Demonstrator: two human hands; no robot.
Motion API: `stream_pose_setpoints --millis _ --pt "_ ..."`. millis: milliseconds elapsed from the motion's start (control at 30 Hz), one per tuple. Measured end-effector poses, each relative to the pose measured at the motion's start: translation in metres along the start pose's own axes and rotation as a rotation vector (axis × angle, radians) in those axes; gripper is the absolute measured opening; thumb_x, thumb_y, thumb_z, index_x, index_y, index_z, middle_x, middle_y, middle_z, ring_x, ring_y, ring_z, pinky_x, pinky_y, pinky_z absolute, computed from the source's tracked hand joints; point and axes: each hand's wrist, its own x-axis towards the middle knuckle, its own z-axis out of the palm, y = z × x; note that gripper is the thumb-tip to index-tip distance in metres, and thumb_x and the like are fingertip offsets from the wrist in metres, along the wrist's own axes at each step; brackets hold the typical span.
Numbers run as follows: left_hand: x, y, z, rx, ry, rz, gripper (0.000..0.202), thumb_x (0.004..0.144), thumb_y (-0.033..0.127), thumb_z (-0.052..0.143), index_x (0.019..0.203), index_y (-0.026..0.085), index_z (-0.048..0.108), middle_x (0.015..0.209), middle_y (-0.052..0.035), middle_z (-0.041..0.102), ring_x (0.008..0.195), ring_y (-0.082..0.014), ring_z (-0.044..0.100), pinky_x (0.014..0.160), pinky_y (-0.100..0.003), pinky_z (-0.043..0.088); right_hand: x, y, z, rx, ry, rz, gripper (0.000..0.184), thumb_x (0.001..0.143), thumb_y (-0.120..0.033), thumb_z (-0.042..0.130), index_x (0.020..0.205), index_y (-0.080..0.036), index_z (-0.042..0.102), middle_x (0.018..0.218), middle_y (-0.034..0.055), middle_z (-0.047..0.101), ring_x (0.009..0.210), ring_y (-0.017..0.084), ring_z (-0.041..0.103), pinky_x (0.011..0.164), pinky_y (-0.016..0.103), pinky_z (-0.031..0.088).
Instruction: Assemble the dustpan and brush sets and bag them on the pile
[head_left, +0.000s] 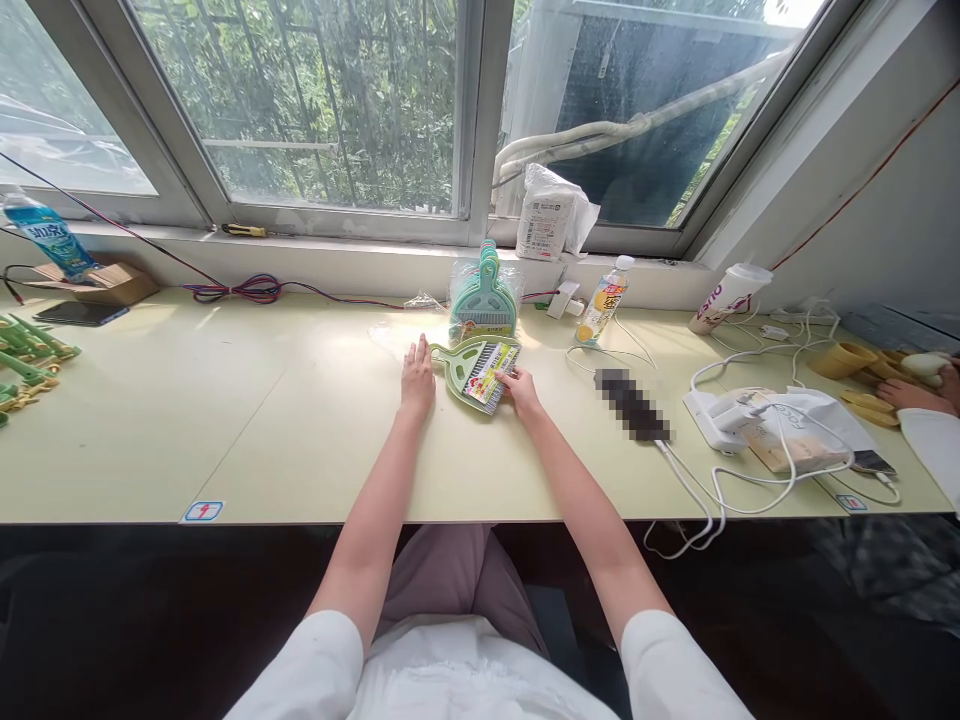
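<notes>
OK, the green dustpan (457,372) is lying mid-table, right in front of the person, w/ its handle pointing left and a brush (504,354) nesting in the pan, a bright label (484,382) showing on top. R hand (520,388) is pinching the brush's right edge betw. thumb and fingers, prob. bc that rim is giving a firm hold w/o covering much of the label. L hand (418,378) is resting by the handle's tip, fingers lying straight and loose, not closing on anything; can't tell if it's actually touching the handle, but it's prob. guarding that end vs. sliding. Just beyond, a bagged stack of dustpans (489,293) is standing at the far side of the table (300,440), prob. waiting there so it's staying in reach w/o crowding the hands. To its right a juice bottle (602,303) is standing, then a cup (729,300) farther right, both prob. sitting back to avoid knocks. Nearer, at right, a power strip (712,422) is feeding white cables, and a co-worker's hand (904,396) is resting beside some yellow pieces (844,360) at the far-right end.
</notes>
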Motion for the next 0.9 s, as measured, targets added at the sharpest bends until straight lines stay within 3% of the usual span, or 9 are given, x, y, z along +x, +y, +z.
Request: stream_pose_setpoints --millis 233,500,633,733,900 --pt "0.000 0.010 0.001 0.096 -0.027 0.194 0.077 0.073 -0.004 0.028 0.148 0.013 0.023 0.154 -0.0036 0.019 0.143 -0.0207 0.015 0.117 -0.039 0.021 -0.001 0.000 0.005 -0.006 -0.048 -0.073 0.033 0.064 -0.027 0.076 0.091 -0.014 0.062 0.089 0.0066 0.070 0.077 0.018 0.067 0.066 0.029 0.058" --pt "0.000 0.014 -0.003 0.031 0.065 0.254 0.085 0.070 -0.007 0.028 0.150 0.018 0.018 0.154 -0.0016 0.019 0.143 -0.0203 0.013 0.118 -0.042 0.020 0.002 -0.004 -0.003 0.073 0.169 -0.151 0.036 0.062 -0.031 0.076 0.090 -0.014 0.062 0.092 0.0056 0.069 0.080 0.017 0.065 0.071 0.030 0.057" --pt "-0.001 0.019 -0.001 0.029 0.072 0.312 0.083 0.071 -0.008 0.026 0.150 0.018 0.019 0.154 -0.0005 0.020 0.143 -0.0186 0.014 0.117 -0.040 0.022 0.004 -0.004 -0.006 0.122 0.182 -0.137 0.037 0.061 -0.031 0.077 0.091 -0.015 0.061 0.094 0.0056 0.068 0.082 0.016 0.065 0.071 0.030 0.056" --pt "-0.003 0.026 0.000 0.021 0.052 0.367 0.080 0.072 -0.008 0.025 0.148 0.017 0.025 0.153 -0.0007 0.023 0.142 -0.0170 0.016 0.116 -0.038 0.027 0.003 -0.003 -0.006 0.140 0.130 -0.127 0.039 0.060 -0.031 0.078 0.091 -0.015 0.062 0.095 0.0055 0.068 0.083 0.016 0.065 0.074 0.030 0.056" --pt "-0.005 0.036 -0.004 0.006 0.042 0.430 0.065 0.075 -0.005 0.031 0.133 0.019 0.050 0.148 -0.0018 0.034 0.138 -0.0188 0.027 0.112 -0.041 0.031 0.001 -0.006 -0.001 0.140 0.013 -0.136 0.039 0.061 -0.032 0.079 0.093 -0.015 0.063 0.096 0.0055 0.069 0.084 0.017 0.066 0.078 0.031 0.056"
